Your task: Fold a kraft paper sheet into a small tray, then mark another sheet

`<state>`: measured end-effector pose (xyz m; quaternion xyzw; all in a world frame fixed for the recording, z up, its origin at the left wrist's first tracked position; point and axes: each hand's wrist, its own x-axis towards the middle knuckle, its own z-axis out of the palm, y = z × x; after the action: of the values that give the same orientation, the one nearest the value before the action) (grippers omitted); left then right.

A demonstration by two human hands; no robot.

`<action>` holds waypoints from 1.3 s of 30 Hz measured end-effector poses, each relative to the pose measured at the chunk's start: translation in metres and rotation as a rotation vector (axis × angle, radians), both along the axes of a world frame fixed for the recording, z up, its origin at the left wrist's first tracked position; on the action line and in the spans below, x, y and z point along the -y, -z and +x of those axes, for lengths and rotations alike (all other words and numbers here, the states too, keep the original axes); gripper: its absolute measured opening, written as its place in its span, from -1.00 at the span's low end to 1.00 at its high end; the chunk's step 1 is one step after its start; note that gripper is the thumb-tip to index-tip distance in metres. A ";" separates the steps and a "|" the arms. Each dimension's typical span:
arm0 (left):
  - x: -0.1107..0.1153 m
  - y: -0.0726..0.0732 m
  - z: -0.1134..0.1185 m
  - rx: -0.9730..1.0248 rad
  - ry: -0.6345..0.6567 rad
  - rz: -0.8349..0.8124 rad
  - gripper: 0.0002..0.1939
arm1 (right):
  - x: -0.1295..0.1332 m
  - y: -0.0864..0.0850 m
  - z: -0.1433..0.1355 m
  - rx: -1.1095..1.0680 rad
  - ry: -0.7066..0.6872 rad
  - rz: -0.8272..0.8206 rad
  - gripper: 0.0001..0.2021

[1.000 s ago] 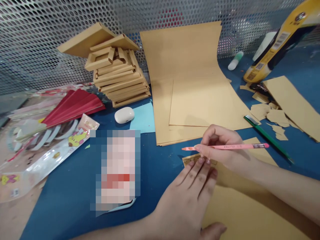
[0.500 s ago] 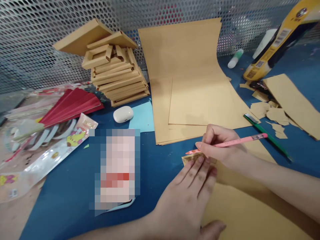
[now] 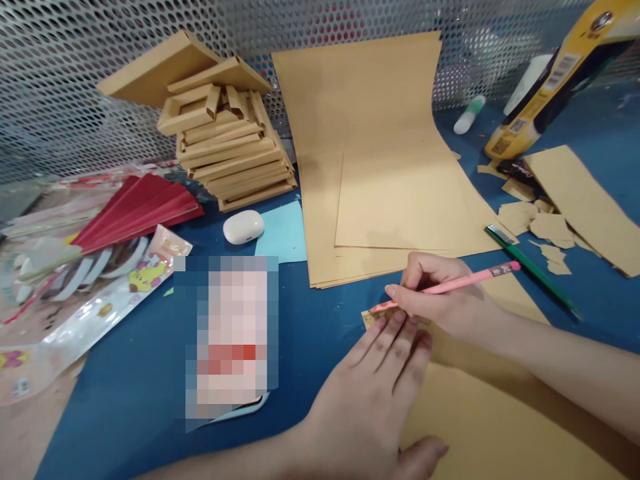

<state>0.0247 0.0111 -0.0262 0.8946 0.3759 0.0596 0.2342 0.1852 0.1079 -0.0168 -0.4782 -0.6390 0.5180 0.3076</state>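
Observation:
My left hand (image 3: pixel 373 377) lies flat with its fingers stretched out, pressing on a brown paper sheet (image 3: pixel 470 413) and on a narrow strip with dark marks (image 3: pixel 369 321) at its corner. Most of that strip is hidden under my fingers, so I cannot tell its kind. In my right hand (image 3: pixel 433 290) is a pink pencil (image 3: pixel 480 276), gripped near its point. The pencil tip touches or nearly touches the marked strip, just ahead of my left fingertips.
Brown paper sheets (image 3: pixel 390 207) lean against a perforated metal panel (image 3: pixel 350 20). Left of them stand stacked cardboard pieces (image 3: pixel 240 160). A white case (image 3: pixel 243 227), blurred phone-like object (image 3: pixel 235 333), green pen (image 3: pixel 535 277), paper scraps (image 3: pixel 553 228) and yellow-black tool (image 3: pixel 555 80) lie around.
The pink pencil has tipped a little, its point now down by the strip and its eraser end further left. My right hand has shifted slightly left; my left hand stays pressed down.

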 end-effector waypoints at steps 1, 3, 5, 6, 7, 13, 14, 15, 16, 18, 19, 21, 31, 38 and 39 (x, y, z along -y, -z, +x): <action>0.000 0.000 0.000 0.002 0.001 0.001 -0.21 | 0.000 0.000 0.000 0.001 -0.002 0.003 -0.68; 0.000 0.000 0.000 0.005 0.001 0.007 -0.21 | 0.000 -0.001 0.000 -0.001 -0.005 0.003 -0.68; -0.001 0.000 0.000 0.007 0.001 0.010 -0.21 | 0.000 -0.001 0.000 -0.004 -0.007 -0.003 -0.68; 0.000 0.000 0.000 0.008 0.000 0.011 -0.21 | 0.000 -0.001 0.000 -0.006 -0.006 -0.008 -0.69; 0.000 0.000 0.000 0.010 0.000 0.012 -0.21 | 0.000 -0.001 -0.001 -0.008 -0.004 -0.014 -0.69; 0.001 0.001 0.001 0.021 0.006 0.007 -0.21 | 0.000 0.000 0.000 -0.011 -0.002 -0.022 -0.68; 0.001 0.001 0.001 0.021 0.007 0.006 -0.21 | 0.000 0.000 0.000 -0.006 -0.001 -0.023 -0.68; 0.000 0.001 0.001 0.020 0.006 0.006 -0.21 | 0.000 0.000 0.000 -0.001 0.000 -0.020 -0.68; 0.000 0.001 0.001 0.017 0.006 0.005 -0.21 | 0.000 0.000 0.000 0.005 0.001 -0.017 -0.67; 0.000 0.001 0.001 0.011 0.006 0.001 -0.21 | 0.000 -0.001 0.000 0.011 0.006 -0.012 -0.67; 0.000 0.001 0.000 0.008 0.007 0.001 -0.20 | 0.000 -0.002 -0.001 0.010 0.009 -0.014 -0.67; 0.000 0.001 0.000 0.003 0.009 0.001 -0.19 | 0.001 -0.003 -0.001 0.000 0.013 -0.020 -0.68; 0.001 0.000 0.002 0.000 0.002 -0.011 -0.19 | 0.000 -0.001 -0.001 0.007 0.027 -0.027 -0.68; 0.000 -0.001 0.001 0.004 0.002 -0.026 -0.20 | 0.001 -0.003 -0.001 -0.002 0.031 -0.059 -0.68; 0.000 -0.001 0.001 0.004 0.003 -0.025 -0.20 | 0.001 -0.003 -0.001 -0.002 0.031 -0.065 -0.68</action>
<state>0.0255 0.0106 -0.0254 0.8921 0.3747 0.0561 0.2462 0.1837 0.1069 -0.0135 -0.4973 -0.6141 0.5341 0.3004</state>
